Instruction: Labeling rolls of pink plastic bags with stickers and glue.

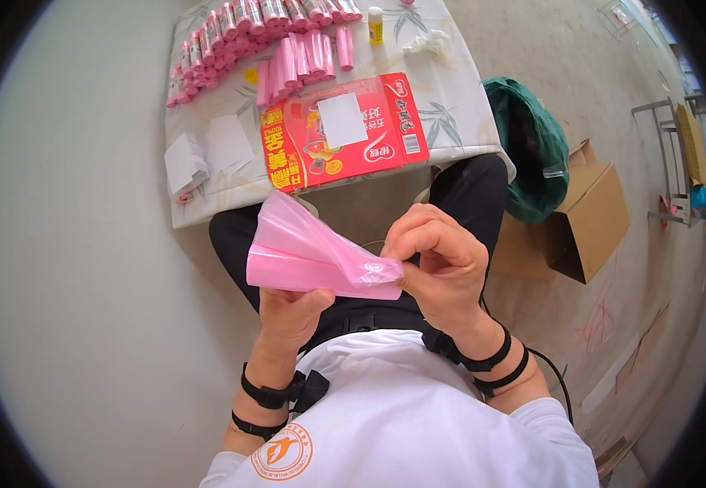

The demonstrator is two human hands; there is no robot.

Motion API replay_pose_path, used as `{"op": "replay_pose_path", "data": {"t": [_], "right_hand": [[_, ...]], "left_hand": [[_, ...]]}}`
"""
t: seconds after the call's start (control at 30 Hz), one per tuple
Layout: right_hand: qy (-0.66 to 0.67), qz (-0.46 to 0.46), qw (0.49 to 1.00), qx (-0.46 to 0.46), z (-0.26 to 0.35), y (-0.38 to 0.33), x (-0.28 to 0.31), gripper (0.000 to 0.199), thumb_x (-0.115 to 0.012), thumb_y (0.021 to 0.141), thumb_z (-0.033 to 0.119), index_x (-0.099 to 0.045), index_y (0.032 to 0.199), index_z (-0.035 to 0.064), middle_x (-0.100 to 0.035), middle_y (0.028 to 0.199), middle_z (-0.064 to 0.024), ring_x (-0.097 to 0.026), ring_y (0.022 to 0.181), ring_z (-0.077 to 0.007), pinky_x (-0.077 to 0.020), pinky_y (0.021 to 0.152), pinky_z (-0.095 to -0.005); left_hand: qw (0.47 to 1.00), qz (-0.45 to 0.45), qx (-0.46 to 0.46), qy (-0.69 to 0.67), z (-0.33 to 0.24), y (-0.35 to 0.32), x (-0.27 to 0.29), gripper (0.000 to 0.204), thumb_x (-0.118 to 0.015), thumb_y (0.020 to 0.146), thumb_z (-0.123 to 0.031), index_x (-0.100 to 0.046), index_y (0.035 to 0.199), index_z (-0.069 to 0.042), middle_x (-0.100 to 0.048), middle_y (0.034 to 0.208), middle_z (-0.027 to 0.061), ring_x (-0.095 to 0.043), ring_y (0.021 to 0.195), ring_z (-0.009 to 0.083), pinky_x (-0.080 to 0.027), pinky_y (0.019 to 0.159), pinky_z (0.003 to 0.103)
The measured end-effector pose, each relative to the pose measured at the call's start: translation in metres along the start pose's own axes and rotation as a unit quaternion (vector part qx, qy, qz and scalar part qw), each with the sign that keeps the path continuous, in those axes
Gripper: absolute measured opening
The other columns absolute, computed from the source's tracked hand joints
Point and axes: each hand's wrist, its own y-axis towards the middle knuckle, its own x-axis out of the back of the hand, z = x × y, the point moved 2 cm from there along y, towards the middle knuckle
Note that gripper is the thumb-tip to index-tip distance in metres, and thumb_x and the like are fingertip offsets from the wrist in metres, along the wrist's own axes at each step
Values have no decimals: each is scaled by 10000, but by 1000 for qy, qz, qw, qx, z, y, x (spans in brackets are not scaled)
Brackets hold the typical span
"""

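Above my lap I hold a roll of pink plastic bags (pixel 304 270), with a loose, thin flap of film fanning up from its left side. My left hand (pixel 289 313) grips the roll from below, its thumb on the near side and most of its fingers hidden behind the plastic. At the roll's right end, where the film is crumpled and shiny, the fingers of my right hand (pixel 442 264) pinch the edge. Beyond my hands, a flattened red carton (pixel 394 102) lies at the table's near edge with a white paper slip (pixel 342 120) on it.
Many labelled pink rolls (pixel 243 24) are piled at the far left of the table, beside several unlabelled ones (pixel 308 58). A glue stick (pixel 376 26) stands nearby. White papers (pixel 227 145) lie left. A green bag-lined bin (pixel 524 150) and cardboard box (pixel 593 220) stand right.
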Motion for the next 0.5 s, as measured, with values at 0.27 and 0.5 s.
{"op": "replay_pose_path", "data": {"t": [0.27,0.5], "right_hand": [[333,-74,880,-331,-44,7,15,392,-625,934,302,-587,1210,25,-628,1056,-57,-590,973,-120,-469,851,-252],[294,4,923,-246,-62,6,10,428,-698,866,228,-581,1205,-6,-583,1189,-76,-591,975,-117,-471,861,-252]], "left_hand": [[993,-90,38,-60,19,26,-20,372,-681,816,42,-562,1164,-14,-635,1059,63,-620,983,153,-496,869,308],[986,-129,103,-31,27,51,-14,185,-634,907,-137,-576,1057,-45,-583,776,-14,-422,516,18,-322,474,189]]}}
